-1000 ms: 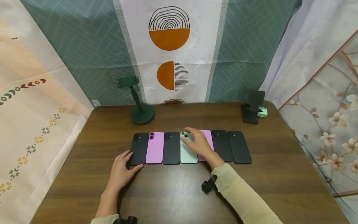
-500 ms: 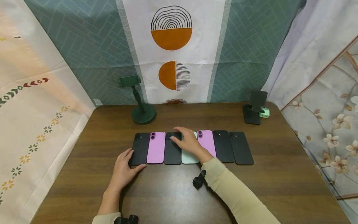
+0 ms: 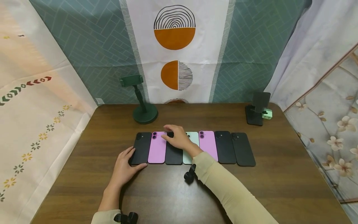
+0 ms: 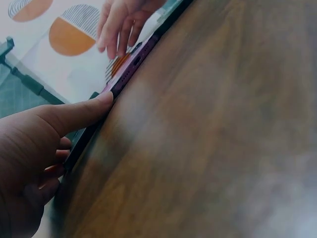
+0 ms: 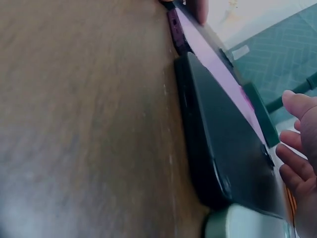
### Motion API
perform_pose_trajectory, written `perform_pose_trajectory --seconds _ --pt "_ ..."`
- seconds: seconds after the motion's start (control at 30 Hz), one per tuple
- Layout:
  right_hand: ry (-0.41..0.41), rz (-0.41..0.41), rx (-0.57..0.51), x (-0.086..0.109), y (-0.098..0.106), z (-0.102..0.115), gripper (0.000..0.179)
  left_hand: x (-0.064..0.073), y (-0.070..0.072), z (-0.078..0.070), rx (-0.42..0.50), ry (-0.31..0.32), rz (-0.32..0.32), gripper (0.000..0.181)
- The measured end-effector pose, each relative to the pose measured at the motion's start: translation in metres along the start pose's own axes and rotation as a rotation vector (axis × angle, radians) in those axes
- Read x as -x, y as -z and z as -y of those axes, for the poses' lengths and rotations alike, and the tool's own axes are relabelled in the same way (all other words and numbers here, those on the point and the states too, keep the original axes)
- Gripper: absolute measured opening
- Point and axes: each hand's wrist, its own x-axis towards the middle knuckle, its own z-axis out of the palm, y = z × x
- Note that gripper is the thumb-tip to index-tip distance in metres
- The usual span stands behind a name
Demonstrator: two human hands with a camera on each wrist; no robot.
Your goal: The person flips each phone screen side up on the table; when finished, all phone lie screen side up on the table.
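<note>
Right hand (image 3: 176,137) half spread, thumb apart from loosely bent fingers, I am reaching over the far end of the third phone (image 3: 174,155), a dark one. I am gripping nothing with it, and I cannot tell whether its fingertips are touching anything. It is covering part of that phone's camera corner, its thumb tip is showing over the right edge of the left pink phone (image 3: 157,152), and my wrist is hiding part of the mint phone (image 3: 195,137). My right sleeve (image 3: 223,183) is crossing the near corner of the right pink phone (image 3: 208,143).

With my left hand (image 3: 124,168) spread, I am touching the leftmost dark phone (image 3: 142,144), fingertips along its left side and thumb at its near right corner. The left sleeve (image 3: 104,217) is running out of the head view. Two more dark phones, the sixth phone (image 3: 225,147) and the seventh phone (image 3: 243,149), are finishing the row, which is lying parallel to the table's (image 3: 156,189) far edge. Any marking on the backs is staying too small to read. Near that edge a green stand (image 3: 145,115) is standing left; by the far right corner, a black stand (image 3: 254,118) is standing beside a small mint box (image 3: 267,114). The right wrist view is cutting off the mint phone.
</note>
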Motion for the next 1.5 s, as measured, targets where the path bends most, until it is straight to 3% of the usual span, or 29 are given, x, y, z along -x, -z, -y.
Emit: perform_pose_trajectory --seconds 0.4,0.57,0.97,1.2,1.5 --pt "0.022 0.106 0.057 -0.019 -0.017 -0.002 0.046 -0.001 0.001 0.0 0.027 0.002 -0.008 0.095" --pt "0.077 0.132 0.072 -0.028 -0.024 0.003 0.045 -0.001 0.002 0.001 0.033 -0.001 -0.019 0.093" --pt "0.084 0.231 0.246 -0.037 -0.032 0.015 0.045 -0.002 0.0 0.003 0.054 0.012 -0.024 0.094" --pt "0.073 0.282 0.3 -0.04 -0.036 0.021 0.047 -0.001 -0.002 0.003 0.021 -0.047 -0.039 0.091" --pt "0.062 0.255 0.258 -0.041 -0.039 0.023 0.044 0.0 -0.004 0.001 -0.042 -0.108 -0.074 0.087"
